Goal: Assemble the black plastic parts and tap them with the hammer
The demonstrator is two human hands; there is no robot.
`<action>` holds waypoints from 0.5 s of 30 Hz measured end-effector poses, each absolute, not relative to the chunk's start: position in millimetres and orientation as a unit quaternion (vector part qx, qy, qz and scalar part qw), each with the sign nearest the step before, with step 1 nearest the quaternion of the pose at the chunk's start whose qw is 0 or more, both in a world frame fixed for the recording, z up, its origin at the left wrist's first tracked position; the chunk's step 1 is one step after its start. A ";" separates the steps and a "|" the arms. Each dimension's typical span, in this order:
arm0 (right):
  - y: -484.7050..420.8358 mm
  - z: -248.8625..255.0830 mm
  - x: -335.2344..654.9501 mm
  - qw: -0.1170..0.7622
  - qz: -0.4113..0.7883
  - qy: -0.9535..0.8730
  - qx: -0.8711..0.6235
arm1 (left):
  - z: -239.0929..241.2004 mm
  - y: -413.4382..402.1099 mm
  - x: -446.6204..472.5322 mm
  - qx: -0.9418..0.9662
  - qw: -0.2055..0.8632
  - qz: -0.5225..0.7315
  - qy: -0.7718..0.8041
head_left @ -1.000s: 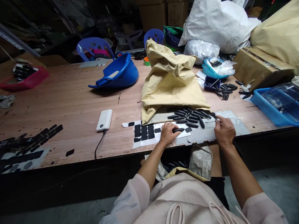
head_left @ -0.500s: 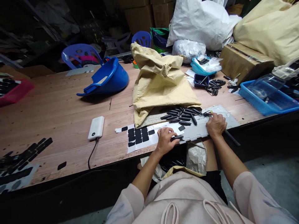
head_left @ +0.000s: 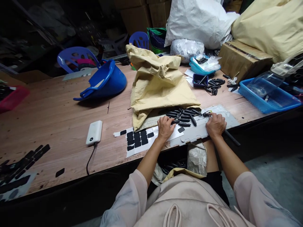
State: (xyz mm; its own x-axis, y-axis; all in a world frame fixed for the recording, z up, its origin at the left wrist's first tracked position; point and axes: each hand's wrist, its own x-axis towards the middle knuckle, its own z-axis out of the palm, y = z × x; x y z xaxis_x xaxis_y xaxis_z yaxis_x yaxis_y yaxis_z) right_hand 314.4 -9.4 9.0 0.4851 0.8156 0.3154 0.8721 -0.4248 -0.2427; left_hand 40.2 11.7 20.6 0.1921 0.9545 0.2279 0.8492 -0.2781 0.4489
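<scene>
Wooden desk [head_left: 59, 123], cluttered: left hand [head_left: 165, 127] rests flat and open on the sticker sheet [head_left: 139, 138], most black pads left unpeeled; right hand [head_left: 215, 125] grips a small black tube [head_left: 206, 114] beside the loose tube pile [head_left: 183, 116] under the tan bag [head_left: 158, 85].

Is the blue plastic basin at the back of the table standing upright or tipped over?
Tipped. The blue basin lies on its side on the wooden table, its opening facing left and rim touching the tabletop.
</scene>
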 end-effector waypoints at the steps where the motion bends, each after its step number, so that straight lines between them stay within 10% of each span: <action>1: -9.5 9.3 314.2 0.188 -0.075 -0.502 -0.841 | 20.2 16.5 42.1 0.768 0.108 0.224 0.590; 15: -9.2 5.4 315.2 0.198 -0.086 -0.499 -0.839 | 10.0 -21.9 7.3 0.745 0.181 0.231 0.599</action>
State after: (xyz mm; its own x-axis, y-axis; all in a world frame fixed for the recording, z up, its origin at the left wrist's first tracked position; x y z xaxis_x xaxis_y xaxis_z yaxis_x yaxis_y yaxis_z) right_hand 315.2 -9.2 5.4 0.4868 0.8040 0.3415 0.8719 -0.4235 -0.2459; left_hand 7.3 -21.9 10.0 0.1749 0.9763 0.1273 0.8091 -0.2161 0.5464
